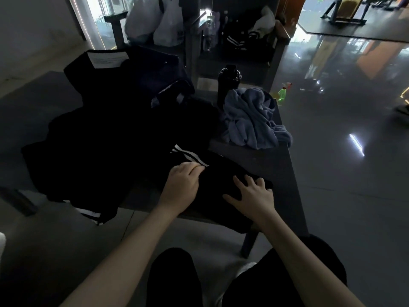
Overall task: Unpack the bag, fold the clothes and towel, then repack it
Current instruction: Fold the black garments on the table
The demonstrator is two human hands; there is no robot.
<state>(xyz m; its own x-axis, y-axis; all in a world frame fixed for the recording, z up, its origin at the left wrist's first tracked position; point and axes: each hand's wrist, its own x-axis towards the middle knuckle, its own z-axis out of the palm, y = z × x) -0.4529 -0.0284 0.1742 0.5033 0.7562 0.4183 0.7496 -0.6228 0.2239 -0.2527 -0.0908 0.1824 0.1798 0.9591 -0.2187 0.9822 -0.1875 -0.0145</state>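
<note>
A black garment with white stripes (223,171) lies on the near right part of a dark low table (281,165). My left hand (182,186) rests on it with fingers curled at the striped edge. My right hand (252,194) lies flat on the same garment, fingers spread. A crumpled blue-grey towel (252,120) sits on the table's right side, beyond the garment. A dark bag (137,72) with a white label stands at the back left. More black clothing (88,151) spreads over the table's left and hangs off the near edge.
A black bottle (229,83) stands behind the towel. A green spray bottle (282,94) is on the glossy floor to the right. Behind the table stand white plastic bags (155,18) and a chair with clothes (243,38). My knees are below the table's near edge.
</note>
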